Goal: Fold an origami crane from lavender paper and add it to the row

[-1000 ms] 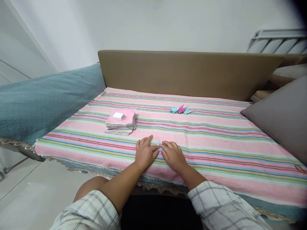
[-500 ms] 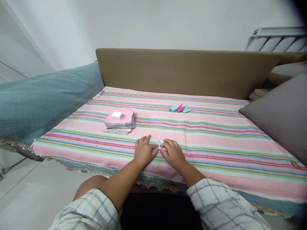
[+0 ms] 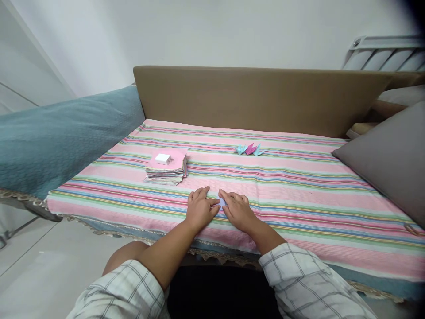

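Pale lavender paper (image 3: 221,202), a small piece largely covered by fingers, lies on the pink striped cloth (image 3: 288,195) between the two hands. The left hand (image 3: 200,207) is palm down, its thumb and forefinger extended to the near left edge of the paper; the right hand (image 3: 239,211) meets it from the right, forefinger angled across the far end. Whether either hand pinches the sheet or merely presses it cannot be told. Beyond, to the left: stack of square paper (image 3: 166,177) topped by a white plug adapter (image 3: 162,159). Beyond, to the right: three crane-like origami figures (image 3: 250,149), two light blue flanking one magenta.
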`<action>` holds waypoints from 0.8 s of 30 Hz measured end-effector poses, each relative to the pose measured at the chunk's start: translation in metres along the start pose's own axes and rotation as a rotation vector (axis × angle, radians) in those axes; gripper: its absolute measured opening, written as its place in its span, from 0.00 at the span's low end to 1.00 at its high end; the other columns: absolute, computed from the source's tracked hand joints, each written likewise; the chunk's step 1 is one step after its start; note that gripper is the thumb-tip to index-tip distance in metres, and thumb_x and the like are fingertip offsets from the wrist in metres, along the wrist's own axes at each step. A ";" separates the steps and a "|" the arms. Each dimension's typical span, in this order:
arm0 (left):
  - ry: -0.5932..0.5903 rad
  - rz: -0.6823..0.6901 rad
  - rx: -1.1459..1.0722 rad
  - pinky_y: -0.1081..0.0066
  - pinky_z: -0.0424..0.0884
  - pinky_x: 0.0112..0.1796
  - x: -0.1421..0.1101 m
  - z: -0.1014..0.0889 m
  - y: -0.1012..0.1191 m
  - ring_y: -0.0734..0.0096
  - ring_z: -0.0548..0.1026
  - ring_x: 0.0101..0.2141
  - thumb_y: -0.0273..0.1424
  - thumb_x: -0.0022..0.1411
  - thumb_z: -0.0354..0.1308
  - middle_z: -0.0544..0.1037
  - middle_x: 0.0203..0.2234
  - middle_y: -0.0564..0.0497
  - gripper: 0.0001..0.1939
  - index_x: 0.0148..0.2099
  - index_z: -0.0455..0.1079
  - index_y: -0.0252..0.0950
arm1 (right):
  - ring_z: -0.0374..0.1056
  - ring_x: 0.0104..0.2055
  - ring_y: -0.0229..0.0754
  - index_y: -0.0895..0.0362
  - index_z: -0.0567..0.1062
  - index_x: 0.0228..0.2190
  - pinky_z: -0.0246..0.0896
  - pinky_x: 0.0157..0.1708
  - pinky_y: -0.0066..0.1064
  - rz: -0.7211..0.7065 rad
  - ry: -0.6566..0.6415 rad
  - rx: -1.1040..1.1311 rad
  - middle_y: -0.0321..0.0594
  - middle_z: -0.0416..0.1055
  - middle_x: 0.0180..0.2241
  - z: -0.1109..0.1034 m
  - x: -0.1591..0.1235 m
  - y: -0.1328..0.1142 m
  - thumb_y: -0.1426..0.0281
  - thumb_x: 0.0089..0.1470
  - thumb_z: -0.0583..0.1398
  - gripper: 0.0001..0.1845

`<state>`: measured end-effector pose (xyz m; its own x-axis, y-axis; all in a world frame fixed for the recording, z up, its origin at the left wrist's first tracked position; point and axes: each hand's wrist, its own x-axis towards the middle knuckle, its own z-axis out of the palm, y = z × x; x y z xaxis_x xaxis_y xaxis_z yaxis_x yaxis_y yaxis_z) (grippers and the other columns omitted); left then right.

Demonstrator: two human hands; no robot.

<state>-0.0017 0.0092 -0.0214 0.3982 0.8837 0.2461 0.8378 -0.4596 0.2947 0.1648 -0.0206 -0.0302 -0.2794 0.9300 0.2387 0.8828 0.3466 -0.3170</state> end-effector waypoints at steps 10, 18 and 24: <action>0.189 0.223 0.019 0.53 0.55 0.54 -0.014 0.001 -0.002 0.55 0.61 0.54 0.39 0.58 0.57 0.63 0.57 0.50 0.09 0.38 0.75 0.45 | 0.58 0.53 0.46 0.52 0.58 0.57 0.46 0.48 0.43 0.038 -0.047 -0.003 0.43 0.68 0.51 -0.005 0.004 0.001 0.69 0.55 0.50 0.27; 0.251 0.442 0.184 0.48 0.47 0.57 -0.027 0.003 -0.001 0.57 0.63 0.53 0.37 0.63 0.50 0.73 0.49 0.49 0.12 0.45 0.72 0.42 | 0.56 0.53 0.46 0.48 0.64 0.53 0.46 0.47 0.44 -0.006 -0.078 -0.054 0.36 0.62 0.56 -0.006 0.003 0.001 0.70 0.57 0.48 0.22; 0.204 0.432 0.177 0.48 0.45 0.57 -0.027 0.004 -0.001 0.60 0.68 0.49 0.35 0.62 0.51 0.76 0.43 0.49 0.12 0.46 0.70 0.41 | 0.56 0.53 0.47 0.47 0.64 0.53 0.47 0.46 0.45 -0.015 -0.111 -0.064 0.35 0.61 0.57 -0.006 0.006 0.004 0.68 0.57 0.48 0.22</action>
<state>-0.0117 -0.0137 -0.0319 0.6559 0.5727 0.4918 0.6704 -0.7414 -0.0306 0.1685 -0.0148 -0.0248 -0.3294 0.9339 0.1388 0.8997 0.3550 -0.2539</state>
